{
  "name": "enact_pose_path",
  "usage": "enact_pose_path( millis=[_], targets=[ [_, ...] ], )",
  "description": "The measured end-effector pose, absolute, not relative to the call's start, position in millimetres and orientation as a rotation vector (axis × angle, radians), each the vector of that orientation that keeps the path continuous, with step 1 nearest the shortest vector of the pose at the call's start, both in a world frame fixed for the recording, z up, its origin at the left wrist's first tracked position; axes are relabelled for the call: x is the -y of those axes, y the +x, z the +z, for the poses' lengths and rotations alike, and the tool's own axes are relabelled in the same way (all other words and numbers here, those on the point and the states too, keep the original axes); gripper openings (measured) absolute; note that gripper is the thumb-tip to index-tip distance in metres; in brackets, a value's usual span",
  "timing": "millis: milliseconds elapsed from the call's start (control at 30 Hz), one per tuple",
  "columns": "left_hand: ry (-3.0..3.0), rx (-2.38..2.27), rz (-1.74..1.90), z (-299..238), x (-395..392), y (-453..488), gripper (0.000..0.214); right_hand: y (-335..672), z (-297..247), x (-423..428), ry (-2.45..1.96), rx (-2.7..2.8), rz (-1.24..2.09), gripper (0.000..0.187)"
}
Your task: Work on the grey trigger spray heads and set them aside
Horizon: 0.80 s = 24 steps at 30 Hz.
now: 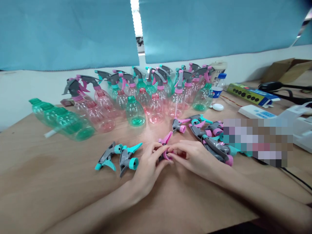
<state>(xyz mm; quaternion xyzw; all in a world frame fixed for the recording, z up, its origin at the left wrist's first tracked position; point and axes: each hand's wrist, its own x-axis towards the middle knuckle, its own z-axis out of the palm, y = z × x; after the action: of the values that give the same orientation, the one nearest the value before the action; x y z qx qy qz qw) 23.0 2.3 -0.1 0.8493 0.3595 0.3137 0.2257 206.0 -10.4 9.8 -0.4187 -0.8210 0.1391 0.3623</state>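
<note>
Just above the tabletop, my left hand [151, 160] is closed around a grey and pink spray trigger head [166, 139]. From the other side my right hand [188, 154] pinches the pink collar of the same head. My fingers hide most of its grey body. Two grey and turquoise trigger heads [128, 159] lie left of my left hand. Beyond my right hand is a pile of grey, pink and turquoise trigger heads [214, 148]. A single pink and grey trigger head [179, 125] lies just behind my hands.
Behind stand several pink and green bottles [156, 109], many with trigger heads on. Green bottles [62, 118] are at the left. A Pepsi bottle [216, 89], a green-yellow box [251, 94], a white power strip [255, 112] and a cardboard box [285, 71] are at the right.
</note>
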Motion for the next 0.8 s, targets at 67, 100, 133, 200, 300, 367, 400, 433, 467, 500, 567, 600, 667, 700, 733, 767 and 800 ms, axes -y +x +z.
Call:
enact_pose_path(
  millis=[67, 100, 133, 200, 300, 367, 400, 433, 467, 500, 567, 600, 667, 700, 733, 767, 800],
  targets=[
    [2.344, -0.988, 0.868, -1, -2, 23, 0.026, 209, 12, 10, -1.125, 2.115, 0.397, 0.011],
    [2.346, -0.990, 0.870, -1, -1, 23, 0.027, 211, 14, 11, -1.147, 2.124, 0.419, 0.010],
    [2.350, -0.994, 0.871, -2, -1, 23, 0.029, 213, 16, 11, -1.164, 2.134, 0.441, 0.010],
    [2.359, -1.009, 0.870, -3, 0, 24, 0.032, 216, 18, 11, -1.185, 2.154, 0.475, 0.010],
    [2.375, -1.027, 0.883, -3, 1, 24, 0.032, 216, 19, 13, -1.202, 2.160, 0.470, 0.008],
    [2.380, -1.034, 0.898, -3, 1, 23, 0.031, 213, 17, 14, -1.192, 2.166, 0.417, 0.007],
    [2.380, -1.033, 0.904, -3, 1, 23, 0.031, 212, 16, 15, -1.175, 2.174, 0.385, 0.006],
    [2.377, -1.029, 0.906, -3, 1, 23, 0.031, 210, 15, 15, -1.159, 2.181, 0.352, 0.005],
    [2.372, -1.021, 0.907, -3, 1, 23, 0.030, 209, 14, 16, -1.147, 2.187, 0.323, 0.005],
    [2.366, -1.011, 0.908, -4, 1, 23, 0.030, 209, 13, 16, -1.142, 2.191, 0.300, 0.005],
    [2.355, -0.988, 0.904, -4, 1, 22, 0.029, 209, 14, 16, -1.144, 2.198, 0.272, 0.007],
    [2.353, -0.981, 0.900, -4, 1, 22, 0.029, 210, 15, 16, -1.156, 2.204, 0.276, 0.008],
    [2.352, -0.987, 0.896, -4, 1, 23, 0.030, 213, 21, 17, -1.192, 2.220, 0.327, 0.009],
    [2.350, -0.999, 0.896, -4, 1, 23, 0.031, 214, 24, 16, -1.208, 2.232, 0.358, 0.010],
    [2.345, -1.012, 0.897, -4, 1, 23, 0.031, 216, 27, 16, -1.219, 2.243, 0.378, 0.012],
    [2.335, -1.026, 0.902, -4, 1, 23, 0.031, 217, 30, 16, -1.224, 2.256, 0.379, 0.013],
    [2.324, -1.040, 0.903, -4, 1, 23, 0.030, 218, 32, 16, -1.222, 2.272, 0.361, 0.014]
  ],
)
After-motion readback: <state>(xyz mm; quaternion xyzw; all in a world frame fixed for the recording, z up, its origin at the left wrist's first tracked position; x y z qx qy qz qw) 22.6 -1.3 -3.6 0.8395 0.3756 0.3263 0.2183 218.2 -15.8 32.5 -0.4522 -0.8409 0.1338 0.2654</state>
